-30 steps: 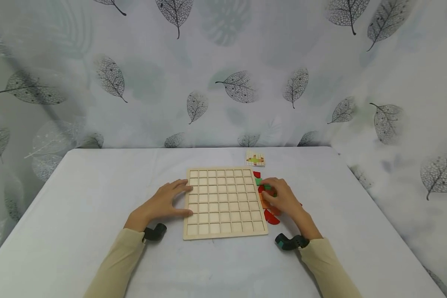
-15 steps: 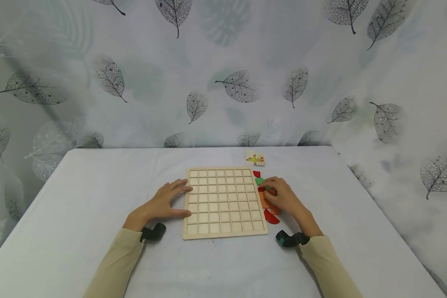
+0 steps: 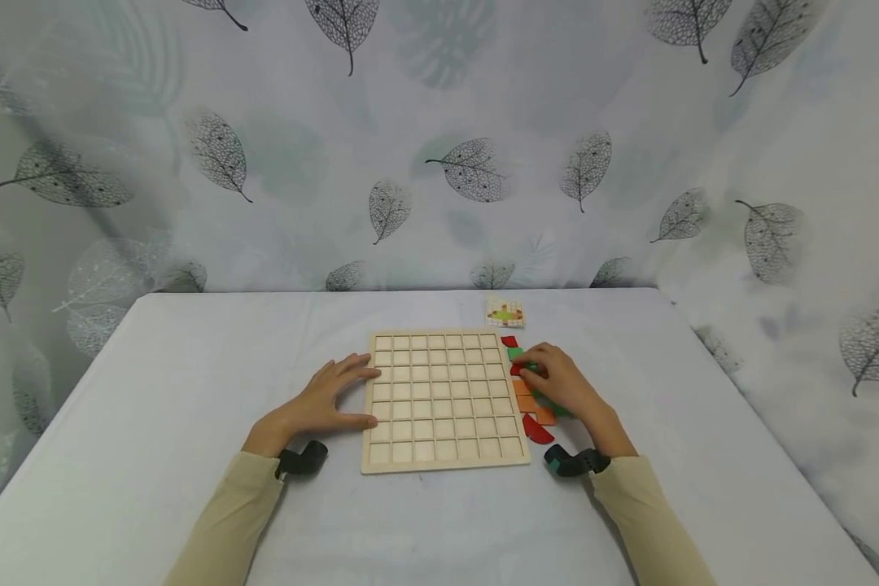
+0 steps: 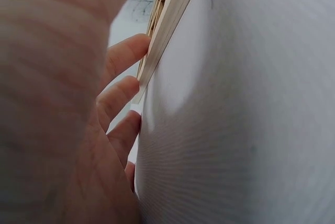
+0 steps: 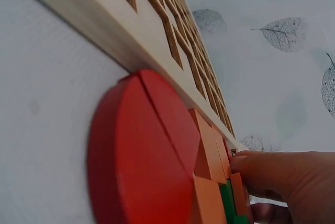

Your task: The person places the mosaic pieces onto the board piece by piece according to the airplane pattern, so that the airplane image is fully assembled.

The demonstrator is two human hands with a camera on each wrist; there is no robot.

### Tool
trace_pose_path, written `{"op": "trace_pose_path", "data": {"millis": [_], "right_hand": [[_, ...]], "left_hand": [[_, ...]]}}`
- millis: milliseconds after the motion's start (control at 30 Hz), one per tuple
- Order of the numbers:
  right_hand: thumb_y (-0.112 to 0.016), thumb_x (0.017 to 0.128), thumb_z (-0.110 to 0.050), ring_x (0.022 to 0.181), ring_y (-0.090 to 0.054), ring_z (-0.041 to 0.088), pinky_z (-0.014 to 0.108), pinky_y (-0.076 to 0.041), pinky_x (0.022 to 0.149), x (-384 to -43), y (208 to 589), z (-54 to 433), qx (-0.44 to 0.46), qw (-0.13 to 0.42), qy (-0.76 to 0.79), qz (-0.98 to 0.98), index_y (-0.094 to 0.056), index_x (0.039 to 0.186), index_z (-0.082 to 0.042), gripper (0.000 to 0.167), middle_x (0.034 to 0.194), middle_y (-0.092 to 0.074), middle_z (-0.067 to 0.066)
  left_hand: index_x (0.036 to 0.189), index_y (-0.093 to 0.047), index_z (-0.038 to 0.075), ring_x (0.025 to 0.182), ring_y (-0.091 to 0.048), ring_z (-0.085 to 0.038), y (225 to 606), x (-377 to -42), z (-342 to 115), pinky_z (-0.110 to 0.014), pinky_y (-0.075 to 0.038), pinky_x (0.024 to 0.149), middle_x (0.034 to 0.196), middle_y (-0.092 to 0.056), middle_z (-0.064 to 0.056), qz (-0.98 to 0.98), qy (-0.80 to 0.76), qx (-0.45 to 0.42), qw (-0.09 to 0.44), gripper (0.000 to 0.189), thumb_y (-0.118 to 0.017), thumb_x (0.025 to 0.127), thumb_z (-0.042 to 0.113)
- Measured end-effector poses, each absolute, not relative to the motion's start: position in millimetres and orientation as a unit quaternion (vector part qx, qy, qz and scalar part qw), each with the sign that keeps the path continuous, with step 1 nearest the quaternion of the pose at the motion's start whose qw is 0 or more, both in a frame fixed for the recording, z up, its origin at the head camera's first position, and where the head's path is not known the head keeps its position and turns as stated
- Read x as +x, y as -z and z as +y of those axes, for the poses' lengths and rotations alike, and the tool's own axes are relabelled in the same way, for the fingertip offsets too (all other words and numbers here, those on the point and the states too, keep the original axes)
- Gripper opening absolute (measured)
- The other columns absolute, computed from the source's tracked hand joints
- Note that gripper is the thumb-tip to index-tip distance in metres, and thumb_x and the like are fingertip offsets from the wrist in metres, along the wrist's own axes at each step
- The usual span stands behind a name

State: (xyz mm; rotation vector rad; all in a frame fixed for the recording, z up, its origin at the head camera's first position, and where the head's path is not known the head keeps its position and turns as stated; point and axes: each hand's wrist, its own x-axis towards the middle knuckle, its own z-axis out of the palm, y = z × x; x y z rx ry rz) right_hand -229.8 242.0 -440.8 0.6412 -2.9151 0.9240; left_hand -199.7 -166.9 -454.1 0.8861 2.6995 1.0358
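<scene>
A wooden grid board (image 3: 443, 399) with bare square cells lies flat on the white table. My left hand (image 3: 344, 397) rests beside it, its straight fingers (image 4: 123, 56) touching the board's left edge (image 4: 167, 25). My right hand (image 3: 531, 370) lies over a pile of coloured pieces along the board's right side. Its curled fingers (image 5: 282, 174) and thumb pinch a small piece there, whose colour I cannot tell. Red half-round pieces (image 5: 141, 150), orange squares (image 5: 209, 156) and green pieces (image 5: 229, 200) lie against the board's side (image 5: 131, 30). Part of the pile is hidden under the hand.
A small pattern card (image 3: 505, 312) lies just beyond the board's far right corner, with a red piece (image 3: 509, 341) and a green piece (image 3: 514, 353) near it. The white table (image 3: 190, 366) ends at a leaf-printed curtain (image 3: 439, 163) behind.
My right hand has shifted a little over the pile, uncovering more of the orange and red pieces at its near end. The left hand and the board have not moved.
</scene>
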Motion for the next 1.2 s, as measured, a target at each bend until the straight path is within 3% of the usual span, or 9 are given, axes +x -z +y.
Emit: {"op": "trace_pose_path", "data": {"millis": [300,767,1200], "right_hand": [[-0.068,0.087,-0.009,0.092,-0.05,0.027,0.035,-0.042,0.076,-230.1,441.2,246.8,0.235,0.03,-0.315,-0.919,-0.071,0.109,-0.003,0.022,0.112,-0.064,0.017],[-0.074,0.087,-0.014,0.077,-0.047,0.02,0.031,-0.04,0.067,-234.4,445.5,246.9,0.181,0.018,-0.318,-0.93,-0.071,0.112,0.0,0.029,0.098,-0.065,0.012],[-0.076,0.086,-0.017,0.084,-0.054,0.023,0.035,-0.048,0.073,-228.0,443.3,236.9,0.175,0.044,-0.35,-0.919,-0.072,0.11,-0.001,0.029,0.103,-0.064,0.013]], "left_hand": [[0.139,-0.051,0.012,0.145,-0.02,-0.04,453.4,-199.4,-167.0,-0.059,-0.006,0.118,0.156,-0.029,-0.016,0.893,-0.335,0.294,0.059,0.07,-0.078,0.08,0.041],[0.139,-0.051,0.012,0.146,-0.02,-0.04,455.5,-198.8,-166.8,-0.059,-0.006,0.118,0.156,-0.03,-0.016,0.898,-0.328,0.289,0.05,0.071,-0.077,0.08,0.042],[0.139,-0.052,0.011,0.146,-0.02,-0.04,457.1,-198.3,-167.6,-0.058,-0.006,0.118,0.156,-0.031,-0.016,0.896,-0.333,0.291,0.043,0.072,-0.077,0.08,0.042]]}}
